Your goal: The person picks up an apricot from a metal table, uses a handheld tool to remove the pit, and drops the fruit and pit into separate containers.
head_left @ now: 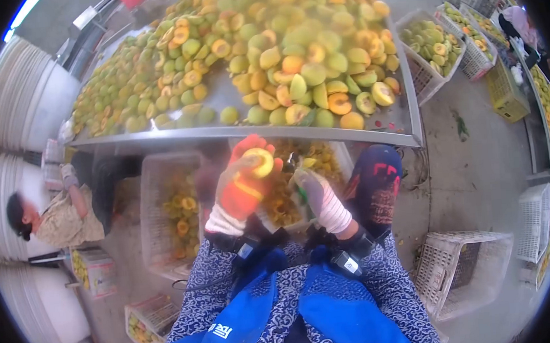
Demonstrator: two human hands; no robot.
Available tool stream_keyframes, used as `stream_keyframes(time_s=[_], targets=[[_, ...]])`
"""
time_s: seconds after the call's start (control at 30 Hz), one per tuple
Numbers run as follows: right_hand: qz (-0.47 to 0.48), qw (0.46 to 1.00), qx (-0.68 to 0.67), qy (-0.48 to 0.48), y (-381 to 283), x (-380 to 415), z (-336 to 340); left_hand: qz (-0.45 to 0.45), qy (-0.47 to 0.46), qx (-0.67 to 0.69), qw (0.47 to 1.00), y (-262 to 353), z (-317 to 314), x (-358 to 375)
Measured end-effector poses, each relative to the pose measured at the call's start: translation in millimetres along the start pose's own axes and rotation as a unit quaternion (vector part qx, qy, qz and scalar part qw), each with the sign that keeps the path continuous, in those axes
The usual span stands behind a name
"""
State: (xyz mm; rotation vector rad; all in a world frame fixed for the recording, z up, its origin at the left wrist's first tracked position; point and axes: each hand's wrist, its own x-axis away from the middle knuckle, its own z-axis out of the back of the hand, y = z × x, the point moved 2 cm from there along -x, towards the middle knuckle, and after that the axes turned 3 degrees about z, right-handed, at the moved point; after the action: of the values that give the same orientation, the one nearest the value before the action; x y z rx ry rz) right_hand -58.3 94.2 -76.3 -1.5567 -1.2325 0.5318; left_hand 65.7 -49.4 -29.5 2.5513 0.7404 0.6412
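My left hand, in an orange and white glove, holds a cut yellow fruit half just below the table's front edge. To its right my right hand, in a pale glove with a white cuff, has its fingers curled round something small with a bit of green showing; what it is stays unclear. Behind both hands, the metal table bears a large heap of green and orange fruit, many of them halved. Under my hands stands a crate with cut fruit.
A white crate with fruit stands left of my hands. An empty crate lies at the lower right, and filled crates stand beyond the table's right edge. Another person is at the left, near stacked white tubs.
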Motion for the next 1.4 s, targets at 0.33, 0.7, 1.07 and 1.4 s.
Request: stream_keyframes(time_s=[0.33, 0.7, 1.07, 1.4], targets=[[0.229, 0.894, 0.385, 0.026, -7, 6, -27, -0.082, 0.009, -0.206, 0.975, -4, -10, 38], [0.123, 0.837, 0.529, 0.064, 20, -21, 5, -0.261, 0.255, -0.532, 0.764, 101, -16, 120], [0.145, 0.905, 0.397, 0.046, 43, -33, -2, -0.167, 0.171, -0.859, 0.454, 138, 23, -106], [-0.106, 0.993, 0.034, 0.040, 2, -21, -5, 0.044, 0.108, -0.599, 0.792, 161, 25, -135]])
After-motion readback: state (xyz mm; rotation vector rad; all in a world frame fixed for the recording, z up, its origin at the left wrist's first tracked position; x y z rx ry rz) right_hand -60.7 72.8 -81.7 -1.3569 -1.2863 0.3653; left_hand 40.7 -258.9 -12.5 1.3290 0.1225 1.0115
